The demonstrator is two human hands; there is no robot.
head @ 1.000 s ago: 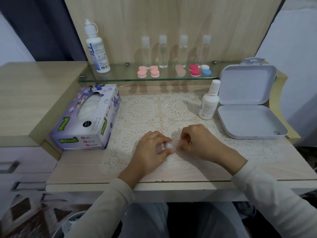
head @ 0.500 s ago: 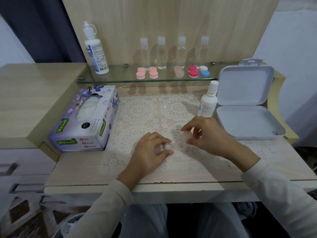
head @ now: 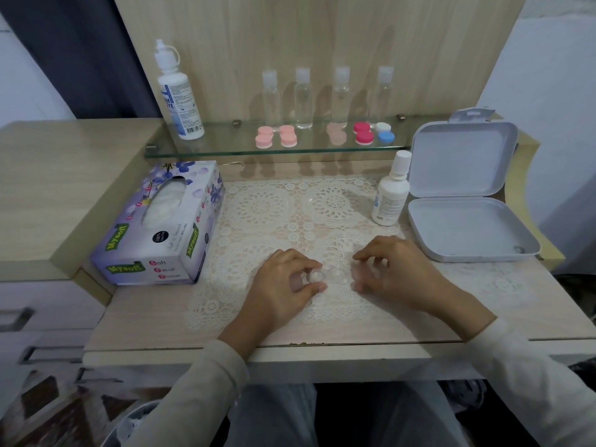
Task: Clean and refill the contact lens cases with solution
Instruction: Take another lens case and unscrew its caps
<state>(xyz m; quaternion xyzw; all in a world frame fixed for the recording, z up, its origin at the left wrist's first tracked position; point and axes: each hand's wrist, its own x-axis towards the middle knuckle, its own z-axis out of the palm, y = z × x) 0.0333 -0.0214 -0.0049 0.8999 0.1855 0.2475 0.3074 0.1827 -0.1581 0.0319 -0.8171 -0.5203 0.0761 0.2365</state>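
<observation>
A clear contact lens case lies on the lace mat near the desk's front edge. My left hand pinches its left well between thumb and fingers. My right hand rests on the mat just right of the case, with its fingertips curled around a small clear cap that is blurred. A small white solution bottle stands capped behind my right hand. A larger solution bottle stands on the glass shelf at the back left.
Several coloured lens cases and several clear travel bottles line the glass shelf. An open white box lies at the right. A tissue box sits at the left. Part of a bin shows below the desk.
My right hand has pulled away from the case with the clear cap, lifted it to the right and lowered it onto the mat. My left hand has kept its hold on the case.
</observation>
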